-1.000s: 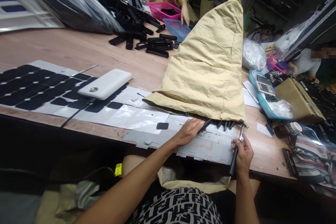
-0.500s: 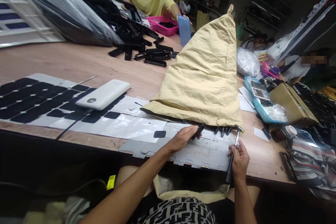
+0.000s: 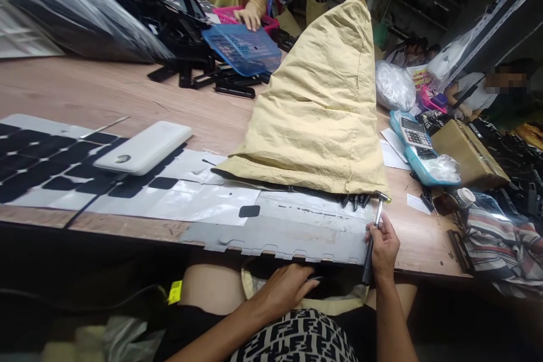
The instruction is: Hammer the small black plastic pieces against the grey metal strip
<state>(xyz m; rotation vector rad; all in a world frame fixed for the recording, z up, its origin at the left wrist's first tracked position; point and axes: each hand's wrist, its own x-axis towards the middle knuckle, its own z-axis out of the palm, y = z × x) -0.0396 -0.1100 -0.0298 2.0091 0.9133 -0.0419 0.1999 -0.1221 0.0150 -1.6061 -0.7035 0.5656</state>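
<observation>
My right hand is wrapped round the dark handle of a small hammer. The hammer's metal head points away from me, beside the lower right corner of a large cream cloth bag. Dark ends of several black parts stick out from under the bag's edge. Low over my lap, my left hand is at the mouth of a cream-edged bag, its thumb apart from its fingers. The dark interior hides some fingertips, and no held piece can be made out there.
On the table are a white power bank, a solar panel sheet and a grey board. Across from me a person's hand touches a blue basket near black parts. A calculator and cardboard box stand right.
My left hand has moved down from the table to the lap bag; the black piece it held no longer shows. The blue basket has tipped down over the black parts. The hammer stays in my right hand.
</observation>
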